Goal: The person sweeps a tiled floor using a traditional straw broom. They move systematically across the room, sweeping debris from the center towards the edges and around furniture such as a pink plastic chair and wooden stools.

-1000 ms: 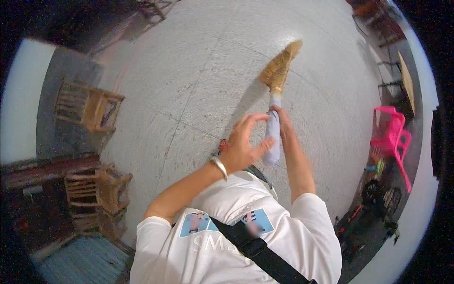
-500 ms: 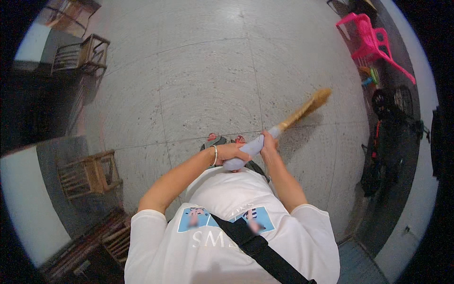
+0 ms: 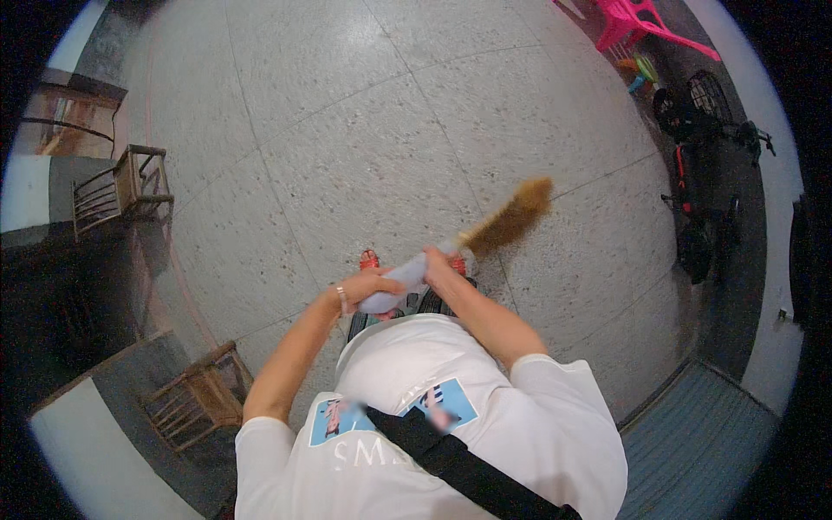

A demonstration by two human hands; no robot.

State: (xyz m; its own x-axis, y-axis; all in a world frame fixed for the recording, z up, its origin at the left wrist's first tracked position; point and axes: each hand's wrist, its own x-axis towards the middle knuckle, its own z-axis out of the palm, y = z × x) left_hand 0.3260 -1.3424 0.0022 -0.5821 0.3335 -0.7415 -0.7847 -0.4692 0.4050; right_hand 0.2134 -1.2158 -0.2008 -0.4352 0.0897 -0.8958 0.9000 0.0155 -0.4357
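A broom [image 3: 516, 213] slants across in front of me, its pale lavender handle near my waist and its golden-brown bristles away to the right. The bristles are fanned out and a little blurred at floor level. Near the top end of the handle, my left hand [image 3: 367, 286] is wrapped round it, with a bracelet on the wrist. Lower down, closer to the bristles, my right hand [image 3: 438, 265] grips the same handle. Below the hands, part of my feet in red footwear [image 3: 370, 260] shows on the floor.
Grey speckled tiles [image 3: 347, 130] make up the floor. On the left stand a wooden chair [image 3: 139, 186] and a slatted wooden seat [image 3: 208, 390]. Along the right wall are a pink plastic chair [image 3: 624, 26], a black scooter-like vehicle [image 3: 689, 191] with a basket, and a grey ribbed surface [image 3: 693, 442].
Both hands and the broom have swung left, and the bristles have spread wider. The surroundings have shifted in view: the pink chair is higher and the ribbed surface shows more.
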